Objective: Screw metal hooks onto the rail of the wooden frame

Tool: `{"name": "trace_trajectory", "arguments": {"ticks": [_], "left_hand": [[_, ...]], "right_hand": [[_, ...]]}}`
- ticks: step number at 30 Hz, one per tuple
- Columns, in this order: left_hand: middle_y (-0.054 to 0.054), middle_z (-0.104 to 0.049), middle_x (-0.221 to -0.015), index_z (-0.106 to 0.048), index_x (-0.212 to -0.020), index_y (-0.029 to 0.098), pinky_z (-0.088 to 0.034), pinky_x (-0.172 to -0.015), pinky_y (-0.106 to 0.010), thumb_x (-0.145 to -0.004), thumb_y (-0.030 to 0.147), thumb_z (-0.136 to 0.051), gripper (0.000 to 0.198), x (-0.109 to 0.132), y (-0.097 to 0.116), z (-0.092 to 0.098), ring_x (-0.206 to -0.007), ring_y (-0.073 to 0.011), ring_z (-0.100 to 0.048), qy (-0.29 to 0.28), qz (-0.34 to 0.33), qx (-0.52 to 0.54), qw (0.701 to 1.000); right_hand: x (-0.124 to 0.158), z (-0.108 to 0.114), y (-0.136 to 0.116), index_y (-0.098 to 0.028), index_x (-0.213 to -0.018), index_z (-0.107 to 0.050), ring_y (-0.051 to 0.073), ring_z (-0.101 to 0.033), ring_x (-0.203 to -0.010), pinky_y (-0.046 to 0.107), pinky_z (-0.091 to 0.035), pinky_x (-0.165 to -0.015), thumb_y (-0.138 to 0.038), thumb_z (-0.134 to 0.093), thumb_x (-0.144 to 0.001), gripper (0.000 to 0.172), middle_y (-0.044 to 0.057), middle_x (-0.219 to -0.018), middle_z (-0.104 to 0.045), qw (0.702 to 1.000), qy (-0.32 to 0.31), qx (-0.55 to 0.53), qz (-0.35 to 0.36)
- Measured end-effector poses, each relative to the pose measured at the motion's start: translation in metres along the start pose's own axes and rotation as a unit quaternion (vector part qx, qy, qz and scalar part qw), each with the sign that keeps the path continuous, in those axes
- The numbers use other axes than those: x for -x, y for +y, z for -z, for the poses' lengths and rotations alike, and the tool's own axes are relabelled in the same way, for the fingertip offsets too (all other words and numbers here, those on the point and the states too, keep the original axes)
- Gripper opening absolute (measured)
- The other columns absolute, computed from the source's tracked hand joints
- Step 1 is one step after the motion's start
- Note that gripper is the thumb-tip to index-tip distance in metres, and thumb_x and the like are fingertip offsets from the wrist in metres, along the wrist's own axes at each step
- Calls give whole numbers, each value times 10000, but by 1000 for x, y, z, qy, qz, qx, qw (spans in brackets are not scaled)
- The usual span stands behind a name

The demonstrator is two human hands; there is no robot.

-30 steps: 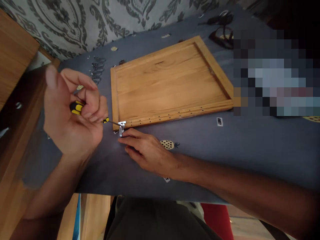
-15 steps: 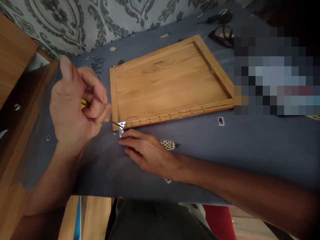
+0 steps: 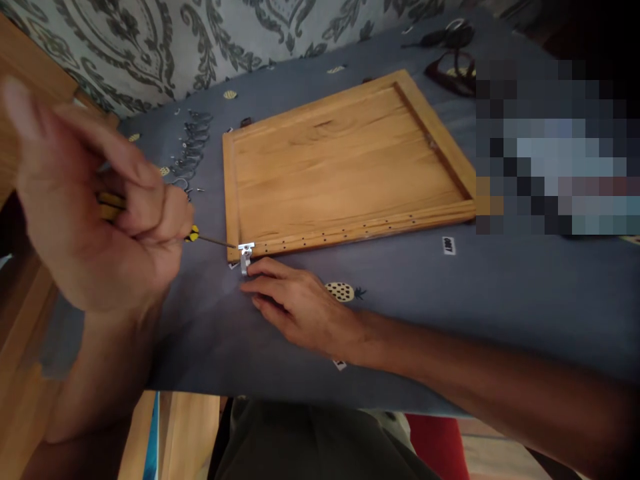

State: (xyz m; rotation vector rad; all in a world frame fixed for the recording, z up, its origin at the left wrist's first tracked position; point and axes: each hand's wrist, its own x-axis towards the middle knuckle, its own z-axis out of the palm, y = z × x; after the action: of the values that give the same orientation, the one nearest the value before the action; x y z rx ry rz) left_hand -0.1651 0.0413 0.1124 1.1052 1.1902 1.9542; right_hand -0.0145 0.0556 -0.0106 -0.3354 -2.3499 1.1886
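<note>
My left hand (image 3: 107,227), raised at the left, is closed around a yellow-and-black screwdriver (image 3: 192,233). Its thin shaft points right, with the tip close to a small silver metal bracket (image 3: 245,251). The bracket sits at the near left corner of a framed wooden panel (image 3: 325,167), whose near edge has a line of small dark holes. My right hand (image 3: 305,303) rests on the cloth below that corner, its fingertips at the lower part of the bracket, steadying it. The thumb is hidden.
Several small metal pieces (image 3: 193,143) lie in a row left of the panel. Dark-framed glasses (image 3: 450,72) and a black-handled object (image 3: 443,35) are at the back right. A wooden cabinet edge (image 3: 25,347) stands at the left, and a patterned wall (image 3: 280,40) is behind.
My left hand has moved left and toward the camera, drawing the screwdriver tip back from the bracket. My right hand stays at the bracket.
</note>
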Motion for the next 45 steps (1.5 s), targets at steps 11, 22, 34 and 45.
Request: {"name": "trace_trajectory", "arguments": {"ticks": [11,22,34,45], "left_hand": [[86,-142,-394,-531,-572,177,-63,-274,-188,-1008,279,-239,535,4,-17,6,-279,-42,-10,-44,-33,-59,997],[90,-102,-379,-522,-569,181,-47,-279,-197,-1005,263,-219,538,4,-22,3,-283,-42,18,-40,-60,-64,995],[79,-137,-378,-529,-560,182,-63,-288,-194,-998,263,-302,500,6,-24,-1,-289,-47,-14,-2,-55,-64,996],[75,-175,-362,-483,-523,177,-78,-278,-206,-1011,241,-245,546,19,-28,-25,-285,-52,-64,94,-103,-60,988]], "right_hand": [[1,0,1,-150,-1055,-684,203,-654,-1077,361,-542,-935,-126,-478,-936,239,114,-1224,-635,1000,5,-7,2],[1,0,1,-149,-1051,-690,204,-658,-1072,361,-541,-933,-128,-480,-933,241,114,-1227,-636,1000,3,-6,0],[0,1,0,-159,-1047,-687,196,-659,-1065,351,-542,-925,-117,-481,-927,242,101,-1219,-641,1000,4,-11,-5],[-1,1,-1,-153,-1079,-688,196,-662,-1049,345,-543,-915,-117,-481,-929,259,104,-1196,-646,1000,6,-3,1]]}}
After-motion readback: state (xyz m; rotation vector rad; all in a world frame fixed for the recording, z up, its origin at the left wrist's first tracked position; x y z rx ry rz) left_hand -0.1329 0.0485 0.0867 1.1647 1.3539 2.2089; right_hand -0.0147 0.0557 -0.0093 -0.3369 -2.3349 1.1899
